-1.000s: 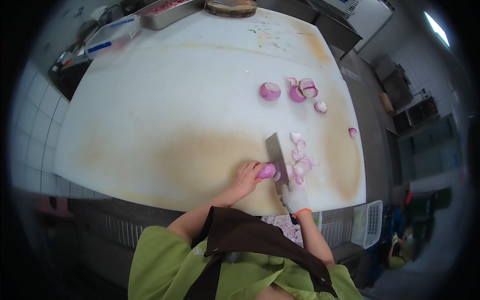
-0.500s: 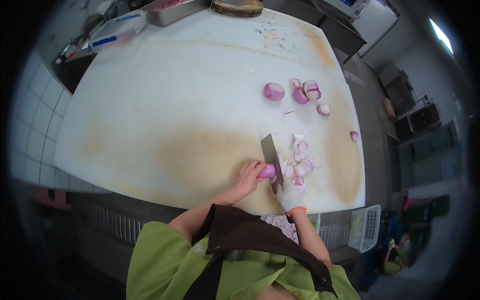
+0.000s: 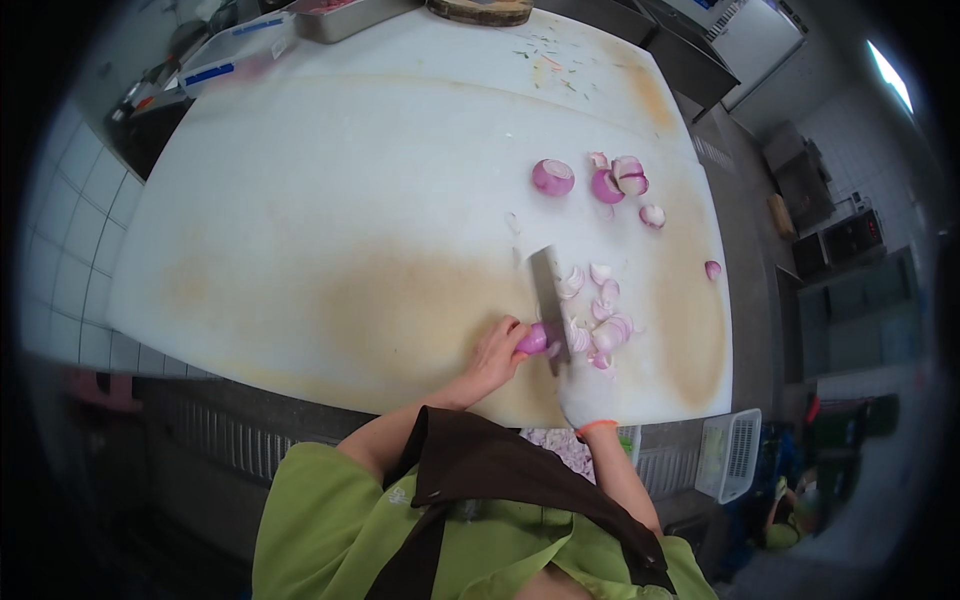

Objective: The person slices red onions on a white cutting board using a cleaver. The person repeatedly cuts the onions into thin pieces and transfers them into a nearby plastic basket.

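Observation:
My bare left hand [image 3: 492, 356] is closed round a peeled purple onion [image 3: 534, 339], pressing it onto the white tabletop. A cleaver [image 3: 548, 300] with a broad blade stands just right of the onion, blurred by motion. Its handle is hidden in my right hand [image 3: 588, 393], which wears a white glove with an orange cuff. Cut onion slices [image 3: 610, 330] lie loosely to the right of the blade. Farther off sit a purple onion [image 3: 553, 177] with a cut top, another onion [image 3: 606, 187] touching a paler onion [image 3: 630, 175], and a small pale onion [image 3: 652, 216].
A small purple onion piece [image 3: 712, 270] lies by the right edge of the white worktable [image 3: 250, 200]. Vegetable scraps [image 3: 552, 66], a round wooden board [image 3: 480, 10], a metal tray [image 3: 340, 24] and a plastic box [image 3: 232, 52] are at the far side. Chopped onion [image 3: 562, 449] and a white basket [image 3: 730, 456] are below the near edge.
The cleaver has shifted slightly right, away from the onion, with my right hand. Some slices beside the blade have moved outward. My left hand stays on the onion.

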`<state>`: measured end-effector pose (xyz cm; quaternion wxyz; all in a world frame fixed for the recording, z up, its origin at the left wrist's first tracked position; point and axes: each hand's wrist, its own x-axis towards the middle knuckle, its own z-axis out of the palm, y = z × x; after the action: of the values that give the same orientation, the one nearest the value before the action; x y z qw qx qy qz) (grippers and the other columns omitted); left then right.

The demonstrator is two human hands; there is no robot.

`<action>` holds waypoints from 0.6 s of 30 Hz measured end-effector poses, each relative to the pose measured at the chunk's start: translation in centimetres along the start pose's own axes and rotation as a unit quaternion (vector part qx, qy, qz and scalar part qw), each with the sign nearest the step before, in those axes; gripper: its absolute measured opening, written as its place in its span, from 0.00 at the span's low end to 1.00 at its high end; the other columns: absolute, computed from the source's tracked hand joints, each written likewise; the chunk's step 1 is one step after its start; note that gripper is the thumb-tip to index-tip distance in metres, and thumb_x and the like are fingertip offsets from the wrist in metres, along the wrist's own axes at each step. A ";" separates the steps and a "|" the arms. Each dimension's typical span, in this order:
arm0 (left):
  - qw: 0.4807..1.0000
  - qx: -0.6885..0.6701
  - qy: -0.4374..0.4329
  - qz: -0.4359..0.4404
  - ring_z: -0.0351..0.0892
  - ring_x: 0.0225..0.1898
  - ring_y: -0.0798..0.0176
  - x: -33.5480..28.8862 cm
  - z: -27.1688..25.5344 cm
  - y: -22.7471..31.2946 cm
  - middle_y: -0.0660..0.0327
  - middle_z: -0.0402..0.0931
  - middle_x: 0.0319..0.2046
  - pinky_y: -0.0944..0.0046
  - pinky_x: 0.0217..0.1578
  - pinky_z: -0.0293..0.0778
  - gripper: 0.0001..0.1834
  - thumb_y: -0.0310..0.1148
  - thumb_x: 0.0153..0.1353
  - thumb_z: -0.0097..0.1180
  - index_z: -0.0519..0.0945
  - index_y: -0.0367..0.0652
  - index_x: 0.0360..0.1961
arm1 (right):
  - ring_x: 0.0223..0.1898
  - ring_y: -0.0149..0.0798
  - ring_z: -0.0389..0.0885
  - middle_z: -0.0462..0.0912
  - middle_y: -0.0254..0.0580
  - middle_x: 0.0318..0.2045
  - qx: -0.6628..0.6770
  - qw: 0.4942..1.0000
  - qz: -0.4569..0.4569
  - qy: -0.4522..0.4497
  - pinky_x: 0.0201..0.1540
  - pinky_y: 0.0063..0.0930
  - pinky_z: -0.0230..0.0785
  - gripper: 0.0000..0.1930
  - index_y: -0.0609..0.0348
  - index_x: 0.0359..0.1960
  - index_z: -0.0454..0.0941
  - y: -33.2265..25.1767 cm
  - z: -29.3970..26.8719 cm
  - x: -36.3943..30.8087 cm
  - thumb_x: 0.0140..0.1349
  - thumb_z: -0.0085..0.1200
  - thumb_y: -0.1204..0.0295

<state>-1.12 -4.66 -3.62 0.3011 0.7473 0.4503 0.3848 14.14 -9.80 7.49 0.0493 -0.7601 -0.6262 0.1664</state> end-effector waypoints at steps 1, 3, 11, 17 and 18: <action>1.000 -0.005 0.006 0.010 0.71 0.44 0.48 0.1 0.2 0.0 0.57 0.69 0.43 0.52 0.42 0.71 0.24 0.26 0.46 0.65 0.73 0.47 0.46 | 0.32 0.61 0.80 0.80 0.61 0.29 -0.012 0.999 -0.046 0.017 0.37 0.53 0.69 0.14 0.62 0.38 0.72 1.7 3.0 1.0 0.63 0.44 0.63; 1.000 0.005 -0.009 0.008 0.71 0.44 0.48 0.1 -0.2 0.2 0.57 0.69 0.43 0.52 0.42 0.71 0.23 0.26 0.46 0.65 0.73 0.46 0.46 | 0.32 0.61 0.80 0.80 0.61 0.29 -0.006 1.000 -0.025 -0.010 0.37 0.53 0.69 0.14 0.63 0.38 0.72 0.8 1.8 0.8 0.63 0.44 0.63; 1.000 -0.007 0.000 0.012 0.71 0.44 0.48 0.2 -0.5 0.5 0.58 0.70 0.42 0.53 0.42 0.71 0.23 0.26 0.46 0.64 0.74 0.45 0.45 | 0.29 0.60 0.80 0.80 0.60 0.28 -0.070 0.997 -0.023 -0.028 0.34 0.52 0.70 0.12 0.58 0.39 0.72 0.0 2.1 0.7 0.62 0.46 0.63; 1.000 0.002 0.019 0.017 0.71 0.44 0.49 -0.3 -0.3 0.0 0.58 0.70 0.42 0.53 0.42 0.71 0.22 0.25 0.46 0.64 0.74 0.44 0.45 | 0.27 0.61 0.78 0.79 0.58 0.24 -0.004 0.999 -0.027 0.032 0.32 0.53 0.69 0.12 0.59 0.37 0.73 -0.5 0.9 -0.3 0.62 0.47 0.63; 1.000 -0.002 0.017 0.022 0.71 0.44 0.49 -0.1 -0.3 0.1 0.58 0.70 0.42 0.53 0.42 0.71 0.22 0.25 0.46 0.64 0.74 0.44 0.44 | 0.27 0.61 0.79 0.79 0.58 0.25 -0.015 0.997 -0.057 0.040 0.32 0.52 0.69 0.12 0.59 0.37 0.73 0.2 1.6 -0.1 0.62 0.47 0.63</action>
<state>-1.36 -4.75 -3.44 0.2862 0.7496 0.4380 0.4053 13.79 -10.12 5.93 0.0724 -0.7302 -0.6681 0.1234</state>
